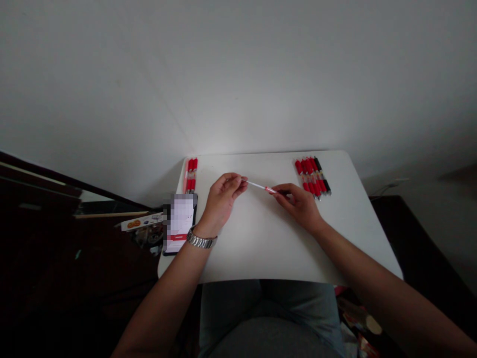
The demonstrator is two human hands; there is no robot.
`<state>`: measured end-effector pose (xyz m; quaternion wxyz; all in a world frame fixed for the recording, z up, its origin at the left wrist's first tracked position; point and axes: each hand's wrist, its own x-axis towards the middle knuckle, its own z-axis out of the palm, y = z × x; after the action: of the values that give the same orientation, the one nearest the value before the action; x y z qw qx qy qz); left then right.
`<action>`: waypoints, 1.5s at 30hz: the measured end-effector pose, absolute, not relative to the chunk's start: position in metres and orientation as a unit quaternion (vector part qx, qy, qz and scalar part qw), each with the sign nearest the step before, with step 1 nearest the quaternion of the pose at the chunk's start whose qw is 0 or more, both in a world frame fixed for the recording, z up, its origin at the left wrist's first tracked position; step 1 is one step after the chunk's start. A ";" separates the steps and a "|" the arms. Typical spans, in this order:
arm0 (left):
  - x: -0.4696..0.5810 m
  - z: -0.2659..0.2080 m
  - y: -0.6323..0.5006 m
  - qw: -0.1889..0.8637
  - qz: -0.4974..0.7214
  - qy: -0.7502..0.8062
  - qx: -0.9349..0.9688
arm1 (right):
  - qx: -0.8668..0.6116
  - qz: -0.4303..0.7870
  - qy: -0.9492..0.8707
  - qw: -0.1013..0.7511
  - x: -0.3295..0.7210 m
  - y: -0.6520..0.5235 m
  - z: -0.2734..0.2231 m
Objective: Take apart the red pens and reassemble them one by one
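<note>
Over the middle of the white table (261, 238), both hands hold the two ends of a slim pen assembly. A thin pale pen refill (256, 184) runs from the fingertips of my left hand (225, 196), which are pinched on its end. Its other end meets a red-and-clear pen barrel (270, 190), gripped between the thumb and fingers of my right hand (296, 205). Most of the barrel is hidden by the right fingers. A metal watch (201, 239) is on my left wrist.
A row of red pens (309, 178), with a black pen (322, 176) at its end, lies at the back right. Several red pens (191, 175) lie at the back left. A phone (182, 219) rests on the left edge. A wall (238, 89) stands behind.
</note>
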<state>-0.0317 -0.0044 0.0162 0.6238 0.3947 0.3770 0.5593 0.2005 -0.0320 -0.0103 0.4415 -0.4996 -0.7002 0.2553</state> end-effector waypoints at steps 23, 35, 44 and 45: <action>-0.030 0.021 -0.006 0.630 0.575 0.355 0.382 | -0.498 0.257 -0.700 0.443 0.201 -0.032 -0.009; -0.024 0.021 -0.009 0.640 0.559 0.349 0.395 | -0.489 0.255 -0.704 0.448 0.199 -0.032 -0.008; -0.023 0.015 -0.010 0.654 0.548 0.325 0.408 | -0.481 0.256 -0.707 0.451 0.200 -0.032 -0.009; -0.023 0.015 -0.010 0.652 0.547 0.323 0.414 | -0.480 0.254 -0.708 0.451 0.200 -0.032 -0.009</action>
<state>-0.0230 -0.0101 0.0151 0.6516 0.4138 0.3233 0.5474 0.1998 -0.0321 -0.0088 0.4514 -0.4805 -0.7078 0.2537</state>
